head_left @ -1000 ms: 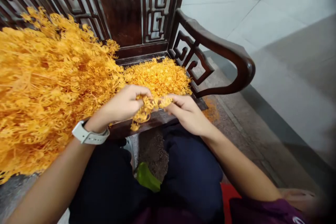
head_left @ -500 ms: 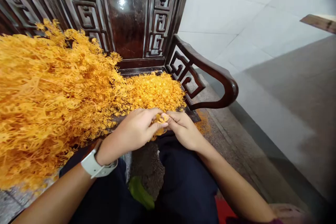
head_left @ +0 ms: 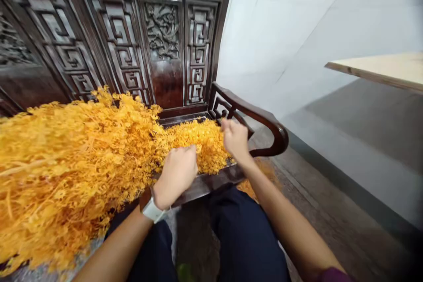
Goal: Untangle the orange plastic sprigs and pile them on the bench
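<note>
My left hand point(head_left: 180, 169), with a pale watch band point(head_left: 154, 211) on the wrist, is closed over the front edge of a low pile of small yellow-orange plastic flower-like pieces point(head_left: 193, 131). My right hand point(head_left: 235, 139) is held higher, fingers curled in, over the right end of that pile beside the armrest. The two hands are apart. Whatever either hand grips is hidden behind its fingers. To the left rises a large heap of yellow-orange plastic sprigs point(head_left: 82, 167) with branching stems.
A dark carved wooden bench point(head_left: 168, 83) carries both piles, and its curved armrest point(head_left: 280, 136) stands on the right. Farther right a light board edge point(head_left: 380, 70) juts out before the tiled wall point(head_left: 280, 22). Yellow-orange bits point(head_left: 247, 188) lie on the floor.
My hands were together over my lap with a yellow-orange piece between the fingers. They have separated and moved forward over the small pile. The view has tilted up.
</note>
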The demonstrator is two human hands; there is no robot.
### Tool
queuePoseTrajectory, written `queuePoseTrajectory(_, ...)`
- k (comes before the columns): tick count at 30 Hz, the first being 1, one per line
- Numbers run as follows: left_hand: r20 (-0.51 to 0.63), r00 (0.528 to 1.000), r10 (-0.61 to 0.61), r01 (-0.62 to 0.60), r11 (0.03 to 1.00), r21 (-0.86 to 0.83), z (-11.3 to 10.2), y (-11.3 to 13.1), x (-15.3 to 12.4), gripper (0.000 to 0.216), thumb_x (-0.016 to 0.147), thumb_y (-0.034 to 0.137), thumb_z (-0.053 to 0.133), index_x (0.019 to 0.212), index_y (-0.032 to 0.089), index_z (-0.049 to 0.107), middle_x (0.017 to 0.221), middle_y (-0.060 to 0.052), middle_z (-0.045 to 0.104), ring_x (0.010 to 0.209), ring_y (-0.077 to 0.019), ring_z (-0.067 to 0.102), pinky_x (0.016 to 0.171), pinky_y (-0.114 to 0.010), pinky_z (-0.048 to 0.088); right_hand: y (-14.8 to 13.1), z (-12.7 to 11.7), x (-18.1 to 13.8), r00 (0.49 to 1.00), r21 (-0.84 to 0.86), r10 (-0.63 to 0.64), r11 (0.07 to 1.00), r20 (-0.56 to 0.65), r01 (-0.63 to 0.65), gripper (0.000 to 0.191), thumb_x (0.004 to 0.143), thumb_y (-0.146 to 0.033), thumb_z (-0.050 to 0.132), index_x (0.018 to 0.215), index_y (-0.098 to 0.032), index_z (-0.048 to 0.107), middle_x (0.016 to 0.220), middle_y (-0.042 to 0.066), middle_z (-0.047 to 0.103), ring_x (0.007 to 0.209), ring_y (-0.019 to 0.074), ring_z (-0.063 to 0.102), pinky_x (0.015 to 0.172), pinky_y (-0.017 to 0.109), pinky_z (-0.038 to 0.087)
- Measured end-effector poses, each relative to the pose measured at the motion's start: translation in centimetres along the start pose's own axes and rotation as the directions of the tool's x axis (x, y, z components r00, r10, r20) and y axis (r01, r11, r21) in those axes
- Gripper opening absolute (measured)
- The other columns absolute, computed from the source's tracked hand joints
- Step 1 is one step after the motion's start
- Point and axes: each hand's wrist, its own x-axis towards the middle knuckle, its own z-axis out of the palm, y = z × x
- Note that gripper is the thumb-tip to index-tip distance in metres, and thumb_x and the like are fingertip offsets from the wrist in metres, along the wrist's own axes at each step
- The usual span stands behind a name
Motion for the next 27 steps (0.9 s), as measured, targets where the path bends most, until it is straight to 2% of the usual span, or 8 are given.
queuePoseTrajectory(2,-0.022,1.000,0.015,-0.018,0.990,-0.137,0.0,-0.8,0.2,0.029,0.108,0.022,0.040,0.098,0.016,0.067,0.085,-0.012,0.075,0.075,-0.0258,0.069,0.070,-0.037,0.044,0.2,-0.3,1.9,0.998,0.150,0.031,0.988,-0.059,-0.021,0.054,0.099,-0.068,0.051,0.073,-0.022,0.059,0.064,0.000,0.050,0.056,0.0142,0.043,0.055,0.030,0.034)
queuePoseTrajectory(5,-0.072,0.997,0.010,-0.041,0.898,-0.439,0.8,-2.4,1.5,0.037,0.110,0.036,0.043,0.084,0.018,0.062,0.071,-0.003,0.063,0.064,-0.0186,0.055,0.065,-0.033,0.035,0.8,0.3,3.6,0.997,0.385,0.014,0.922,0.077,-0.042,0.046,0.100,-0.067,0.052,0.107,-0.024,0.065,0.074,-0.001,0.052,0.056,0.0129,0.045,0.057,0.030,0.040)
queuePoseTrajectory(8,-0.019,0.999,-0.034,0.013,0.757,-0.653,2.2,-3.9,3.3,0.039,0.108,0.041,0.047,0.083,0.018,0.067,0.063,0.002,0.050,0.059,-0.0152,0.044,0.062,-0.031,0.030,2.1,1.4,4.4,0.981,0.198,-0.005,0.980,0.196,-0.034,0.050,0.094,-0.062,0.065,0.122,-0.020,0.064,0.076,0.000,0.058,0.064,0.0161,0.052,0.062,0.033,0.044)
queuePoseTrajectory(12,0.110,0.989,-0.094,0.145,0.624,-0.768,3.5,-5.2,4.8,0.044,0.105,0.049,0.048,0.090,0.016,0.073,0.056,0.006,0.033,0.053,-0.0134,0.031,0.057,-0.030,0.024,2.1,2.4,3.6,0.966,-0.114,-0.012,0.993,0.259,0.043,0.065,0.090,-0.036,0.074,0.147,-0.013,0.051,0.084,0.006,0.068,0.078,0.0231,0.060,0.074,0.039,0.046)
queuePoseTrajectory(15,0.128,0.990,-0.054,0.136,0.575,-0.807,3.9,-5.4,4.8,0.047,0.103,0.053,0.050,0.085,0.016,0.071,0.059,0.005,0.034,0.055,-0.0129,0.032,0.057,-0.029,0.026,0.0,3.0,2.0,0.904,0.038,-0.164,0.986,0.396,0.163,0.043,0.100,-0.041,0.062,0.134,-0.015,0.063,0.097,0.008,0.070,0.081,0.0201,0.061,0.076,0.037,0.047)
queuePoseTrajectory(19,0.035,0.999,-0.019,0.039,0.586,-0.810,4.0,-4.9,4.6,0.029,0.099,0.033,0.055,0.077,0.016,0.063,0.071,0.000,0.054,0.066,-0.0131,0.044,0.064,-0.028,0.037,-2.0,4.0,0.3,0.748,0.310,-0.395,0.914,0.533,0.262,0.028,0.101,-0.044,0.065,0.102,-0.017,0.073,0.100,0.007,0.071,0.091,0.0182,0.062,0.080,0.033,0.048)
queuePoseTrajectory(22,0.103,0.995,-0.003,0.085,0.594,-0.800,4.0,-4.7,4.3,0.033,0.101,0.033,0.052,0.075,0.015,0.064,0.064,0.001,0.051,0.059,-0.0117,0.039,0.059,-0.027,0.034,-1.1,4.6,-0.4,0.788,0.417,-0.315,0.905,0.530,0.082,0.032,0.098,-0.046,0.071,0.087,-0.016,0.070,0.083,0.003,0.068,0.076,0.0147,0.060,0.071,0.031,0.048)
queuePoseTrajectory(27,0.109,0.992,0.058,0.064,0.514,-0.855,3.3,-4.9,4.1,0.036,0.099,0.048,0.064,0.088,0.015,0.072,0.066,0.002,0.052,0.058,-0.0109,0.034,0.056,-0.027,0.028,1.3,4.7,-0.9,0.809,0.600,-0.198,0.769,0.554,-0.222,0.048,0.080,-0.059,0.087,0.086,-0.017,0.066,0.072,0.000,0.069,0.064,0.0120,0.061,0.062,0.028,0.051)
